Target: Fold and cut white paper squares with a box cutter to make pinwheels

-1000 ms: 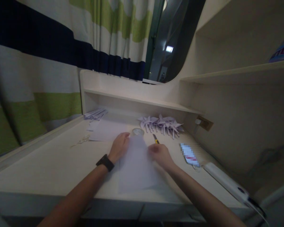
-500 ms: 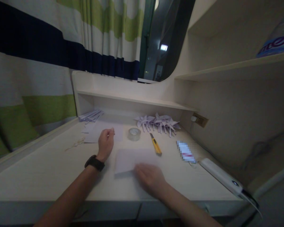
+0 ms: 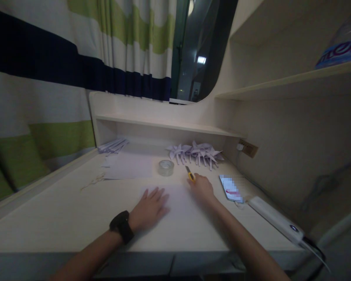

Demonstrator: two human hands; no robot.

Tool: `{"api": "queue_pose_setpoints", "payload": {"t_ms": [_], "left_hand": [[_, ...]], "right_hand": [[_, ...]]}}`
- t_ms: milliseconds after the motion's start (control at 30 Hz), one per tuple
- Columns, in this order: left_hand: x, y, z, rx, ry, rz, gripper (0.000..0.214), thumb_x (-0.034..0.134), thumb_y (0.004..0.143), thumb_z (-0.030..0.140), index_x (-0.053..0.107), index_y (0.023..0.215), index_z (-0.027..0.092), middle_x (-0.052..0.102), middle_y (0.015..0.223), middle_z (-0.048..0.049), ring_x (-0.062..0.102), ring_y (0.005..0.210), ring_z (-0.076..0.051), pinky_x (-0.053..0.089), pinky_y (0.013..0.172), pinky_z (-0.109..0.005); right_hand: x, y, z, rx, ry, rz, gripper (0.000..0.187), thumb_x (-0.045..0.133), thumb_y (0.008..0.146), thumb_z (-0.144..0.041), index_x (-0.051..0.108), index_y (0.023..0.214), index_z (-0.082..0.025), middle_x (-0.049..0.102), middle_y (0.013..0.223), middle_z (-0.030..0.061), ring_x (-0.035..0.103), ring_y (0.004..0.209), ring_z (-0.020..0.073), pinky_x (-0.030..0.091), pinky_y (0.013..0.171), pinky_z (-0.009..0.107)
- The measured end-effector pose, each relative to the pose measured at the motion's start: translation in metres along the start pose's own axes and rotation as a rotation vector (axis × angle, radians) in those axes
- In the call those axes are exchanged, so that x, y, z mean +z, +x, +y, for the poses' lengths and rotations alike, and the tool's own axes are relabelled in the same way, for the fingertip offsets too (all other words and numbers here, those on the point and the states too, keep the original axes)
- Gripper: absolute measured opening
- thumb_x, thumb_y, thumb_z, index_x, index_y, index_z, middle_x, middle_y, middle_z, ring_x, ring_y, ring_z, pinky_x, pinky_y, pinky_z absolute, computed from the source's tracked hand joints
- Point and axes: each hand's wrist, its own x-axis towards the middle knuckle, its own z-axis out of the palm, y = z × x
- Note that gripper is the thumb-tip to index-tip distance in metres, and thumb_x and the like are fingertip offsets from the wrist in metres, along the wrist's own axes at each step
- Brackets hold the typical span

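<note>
- Plainly, the yellow utility knife (image 3: 190, 176) is at the fingertips of the right hand (image 3: 202, 189), ahead and left of its palm, its long axis running forward and slightly left, blade end foremost.
- The right hand is nearer; its fingers curl at the handle, though whether they pinch it cannot be told.
- The left hand (image 3: 150, 208), fingers spread, is over the white sheet (image 3: 179, 202), left of the knife.

White paper sheet (image 3: 178, 200) lay flat near centre, edges faint. Yellow utility knife (image 3: 190, 176) was at its far right, tip pointing far, handle mostly covered.
</note>
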Motion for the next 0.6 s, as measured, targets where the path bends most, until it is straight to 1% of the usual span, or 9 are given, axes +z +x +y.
{"api": "queue_pose_setpoints", "payload": {"t_ms": [100, 167, 200, 233, 300, 333, 400, 500, 600], "left_hand": [[-0.014, 0.006, -0.016, 0.026, -0.047, -0.124, 0.055, 0.033, 0.092, 0.052, 0.035, 0.14, 0.027, 0.027, 0.15, -0.0106, 0.02, 0.138, -0.033, 0.015, 0.106, -0.061], [-0.024, 0.015, -0.028, 0.05, -0.099, -0.261, 0.059, 0.047, 0.086, 0.052, 0.038, 0.138, 0.026, 0.028, 0.149, -0.0119, 0.021, 0.137, -0.035, 0.019, 0.104, -0.061], [-0.028, 0.021, -0.032, 0.063, -0.124, -0.27, 0.063, 0.053, 0.082, 0.052, 0.039, 0.137, 0.025, 0.029, 0.149, -0.0124, 0.022, 0.137, -0.034, 0.021, 0.105, -0.058], [-0.03, 0.027, -0.033, 0.07, -0.144, -0.249, 0.065, 0.054, 0.081, 0.053, 0.039, 0.137, 0.025, 0.029, 0.149, -0.0127, 0.023, 0.137, -0.032, 0.022, 0.106, -0.056], [-0.028, 0.04, -0.03, 0.055, -0.142, -0.136, 0.067, 0.051, 0.082, 0.057, 0.038, 0.137, 0.021, 0.031, 0.148, -0.0147, 0.027, 0.136, -0.031, 0.023, 0.106, -0.052], [-0.023, 0.046, -0.026, 0.051, -0.123, -0.074, 0.065, 0.045, 0.085, 0.057, 0.037, 0.138, 0.019, 0.032, 0.147, -0.0157, 0.029, 0.135, -0.03, 0.023, 0.107, -0.051], [-0.012, 0.054, -0.015, 0.047, -0.046, 0.043, 0.056, 0.032, 0.093, 0.051, 0.039, 0.137, 0.017, 0.04, 0.143, -0.0149, 0.033, 0.133, -0.029, 0.024, 0.107, -0.051], [0.002, 0.058, -0.001, 0.081, 0.051, 0.128, 0.045, 0.029, 0.096, 0.042, 0.048, 0.129, 0.018, 0.053, 0.131, -0.0126, 0.044, 0.124, -0.027, 0.03, 0.102, -0.048], [0.004, 0.055, 0.004, 0.103, 0.081, 0.177, 0.038, 0.03, 0.096, 0.038, 0.052, 0.121, 0.018, 0.061, 0.119, -0.0108, 0.052, 0.112, -0.024, 0.036, 0.096, -0.042]], "right_hand": [[0.011, 0.016, 0.006, 0.071, -0.053, -0.022, 0.049, 0.048, 0.084, -0.052, 0.06, 0.107, -0.011, 0.062, 0.105, 0.0186, 0.057, 0.1, 0.0302, 0.043, 0.077, 0.035], [0.019, 0.021, 0.007, 0.074, -0.06, -0.029, 0.05, 0.052, 0.082, -0.052, 0.059, 0.108, -0.01, 0.06, 0.108, 0.0194, 0.055, 0.102, 0.0301, 0.043, 0.078, 0.035], [0.023, 0.023, 0.008, 0.073, -0.058, -0.033, 0.047, 0.053, 0.082, -0.049, 0.06, 0.108, -0.011, 0.06, 0.108, 0.0194, 0.055, 0.102, 0.0296, 0.043, 0.078, 0.035], [0.025, 0.024, 0.009, 0.07, -0.056, -0.035, 0.043, 0.053, 0.083, -0.045, 0.06, 0.107, -0.011, 0.059, 0.108, 0.019, 0.055, 0.101, 0.0289, 0.042, 0.078, 0.035], [0.029, 0.025, 0.012, 0.068, -0.05, -0.037, 0.033, 0.051, 0.085, -0.036, 0.062, 0.105, -0.012, 0.059, 0.107, 0.018, 0.056, 0.099, 0.0274, 0.042, 0.077, 0.033], [0.03, 0.024, 0.014, 0.064, -0.048, -0.034, 0.029, 0.05, 0.085, -0.031, 0.063, 0.103, -0.012, 0.06, 0.106, 0.0173, 0.056, 0.098, 0.0267, 0.042, 0.077, 0.033], [0.031, 0.023, 0.018, 0.056, -0.042, -0.027, 0.025, 0.05, 0.085, -0.025, 0.064, 0.101, -0.013, 0.06, 0.103, 0.0164, 0.056, 0.097, 0.0261, 0.041, 0.077, 0.032], [0.031, 0.021, 0.023, 0.057, -0.024, -0.013, 0.023, 0.051, 0.083, -0.021, 0.064, 0.099, -0.012, 0.06, 0.102, 0.0163, 0.056, 0.097, 0.0264, 0.04, 0.078, 0.032], [0.031, 0.02, 0.027, 0.065, 0.009, 0.0, 0.023, 0.049, 0.084, -0.02, 0.064, 0.099, -0.013, 0.059, 0.102, 0.0159, 0.056, 0.095, 0.0255, 0.04, 0.078, 0.032]]}}
